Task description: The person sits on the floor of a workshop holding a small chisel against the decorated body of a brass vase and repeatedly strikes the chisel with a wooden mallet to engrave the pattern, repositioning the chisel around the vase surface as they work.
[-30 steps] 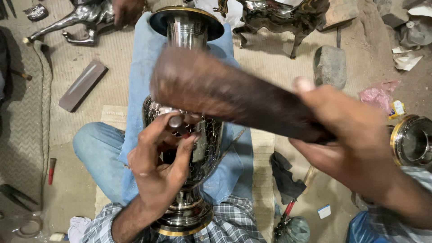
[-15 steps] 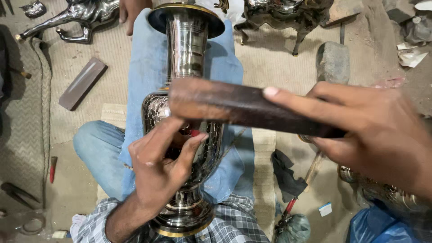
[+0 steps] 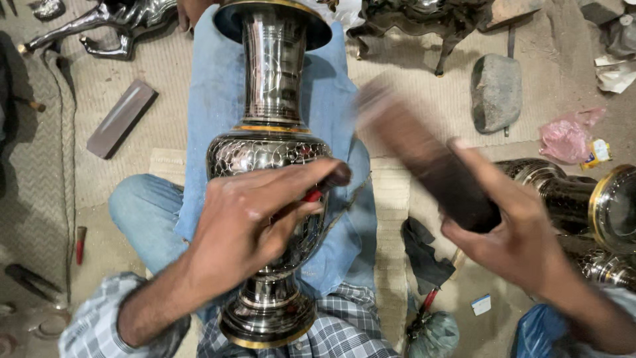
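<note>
At nine o'clock in the head view, a flat dark bar [image 3: 122, 118] is seen lying on the woven mat [image 3: 119, 73], well apart from the work. A red-tipped tool [image 3: 80, 244] is found at the eight o'clock edge, on the bare floor.

At the centre, a tall engraved metal vase [image 3: 270, 142] is laid lengthwise along the person's lap, its flared, gold-rimmed mouth pointing to twelve o'clock and its round foot to six o'clock. A blue cloth [image 3: 205, 126] is spread beneath it, over the jeans.

The left hand [image 3: 248, 222] is placed upon the belly of the vase, its fingers [image 3: 291, 182] clenched about a small tool with a red shaft [image 3: 313, 195], whose dark tip is pressed against the engraved surface.

Toward three o'clock, the right hand [image 3: 523, 238] is held clear of the vase, grasping a long dark wooden block [image 3: 424, 156] by its lower end. The block is blurred, and its upper end is tilted toward eleven o'clock, near the vase's shoulder but not touching it.

At one o'clock a grey stone [image 3: 496, 91] is seen on the mat, and a pink bag [image 3: 568, 136] just beyond it at two o'clock. More gold-rimmed metalware [image 3: 599, 205] is lying at the three o'clock edge. A dark rag [image 3: 424, 255] is found at five o'clock, beside the person's knee.
</note>
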Demonstrator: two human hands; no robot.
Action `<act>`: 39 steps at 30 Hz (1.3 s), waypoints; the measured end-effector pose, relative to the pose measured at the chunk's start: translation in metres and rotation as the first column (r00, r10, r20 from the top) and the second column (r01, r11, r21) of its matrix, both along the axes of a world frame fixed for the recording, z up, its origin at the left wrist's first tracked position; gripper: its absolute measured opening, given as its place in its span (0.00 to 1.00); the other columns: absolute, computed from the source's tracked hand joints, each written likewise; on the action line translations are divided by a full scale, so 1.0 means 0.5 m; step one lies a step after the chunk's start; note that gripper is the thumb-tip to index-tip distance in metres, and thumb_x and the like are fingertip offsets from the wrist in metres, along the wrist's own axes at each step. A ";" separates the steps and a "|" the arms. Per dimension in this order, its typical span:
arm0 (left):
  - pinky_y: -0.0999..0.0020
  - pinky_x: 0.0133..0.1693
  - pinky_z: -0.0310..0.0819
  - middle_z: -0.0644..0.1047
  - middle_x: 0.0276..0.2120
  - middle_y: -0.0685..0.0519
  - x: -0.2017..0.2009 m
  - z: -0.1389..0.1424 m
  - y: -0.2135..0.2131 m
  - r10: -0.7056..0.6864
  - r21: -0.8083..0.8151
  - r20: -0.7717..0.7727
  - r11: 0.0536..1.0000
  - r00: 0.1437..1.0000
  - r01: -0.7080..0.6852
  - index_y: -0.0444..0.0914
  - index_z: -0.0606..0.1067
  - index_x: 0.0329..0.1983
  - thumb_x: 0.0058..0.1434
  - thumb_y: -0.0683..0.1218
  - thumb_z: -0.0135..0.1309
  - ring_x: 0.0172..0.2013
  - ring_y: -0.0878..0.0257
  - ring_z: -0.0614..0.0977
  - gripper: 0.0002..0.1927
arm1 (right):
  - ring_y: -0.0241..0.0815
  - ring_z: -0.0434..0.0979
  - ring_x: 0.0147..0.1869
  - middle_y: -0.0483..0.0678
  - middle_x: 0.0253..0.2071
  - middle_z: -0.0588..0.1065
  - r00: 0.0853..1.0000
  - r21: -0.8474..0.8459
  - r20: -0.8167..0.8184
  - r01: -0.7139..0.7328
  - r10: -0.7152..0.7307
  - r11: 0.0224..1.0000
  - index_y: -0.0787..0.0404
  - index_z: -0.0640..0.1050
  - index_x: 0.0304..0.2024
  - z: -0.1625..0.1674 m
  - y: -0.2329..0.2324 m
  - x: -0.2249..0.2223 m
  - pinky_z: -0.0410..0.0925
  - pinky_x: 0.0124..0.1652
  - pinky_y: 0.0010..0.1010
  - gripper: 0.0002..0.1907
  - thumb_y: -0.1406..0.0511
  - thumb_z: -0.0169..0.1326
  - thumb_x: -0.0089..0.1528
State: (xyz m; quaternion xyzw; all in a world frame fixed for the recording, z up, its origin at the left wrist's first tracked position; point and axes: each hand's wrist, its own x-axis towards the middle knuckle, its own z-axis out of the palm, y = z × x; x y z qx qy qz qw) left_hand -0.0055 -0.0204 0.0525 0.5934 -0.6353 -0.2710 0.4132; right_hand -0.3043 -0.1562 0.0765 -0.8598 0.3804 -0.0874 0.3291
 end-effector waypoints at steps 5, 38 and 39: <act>0.72 0.20 0.76 0.87 0.44 0.54 0.009 0.001 -0.016 -0.157 0.120 -0.057 0.979 0.986 0.163 0.47 0.77 0.62 0.62 0.39 0.61 0.23 0.69 0.84 0.24 | 0.48 0.81 0.50 0.61 0.48 0.78 0.999 -0.123 0.054 0.002 0.005 0.992 0.63 0.64 0.68 -0.063 0.042 -0.043 0.75 0.48 0.37 0.47 0.73 0.66 0.46; 0.61 0.15 0.62 0.82 0.21 0.49 0.026 0.029 -0.125 -0.824 0.172 -0.124 0.531 0.553 0.830 0.44 0.75 0.63 0.54 0.38 0.60 0.12 0.62 0.72 0.30 | 0.49 0.78 0.43 0.58 0.46 0.75 0.732 -0.037 0.562 0.487 -0.385 0.873 0.67 0.63 0.59 -0.336 0.340 -0.096 0.74 0.43 0.39 0.32 0.76 0.63 0.57; 0.61 0.15 0.63 0.81 0.20 0.48 0.023 0.028 -0.127 -0.845 0.180 -0.112 0.500 0.523 0.847 0.44 0.75 0.63 0.53 0.38 0.60 0.12 0.62 0.73 0.31 | 0.53 0.78 0.44 0.60 0.46 0.74 0.833 -0.298 0.493 0.435 -0.253 0.850 0.69 0.59 0.61 -0.333 0.341 -0.094 0.73 0.44 0.40 0.35 0.75 0.64 0.56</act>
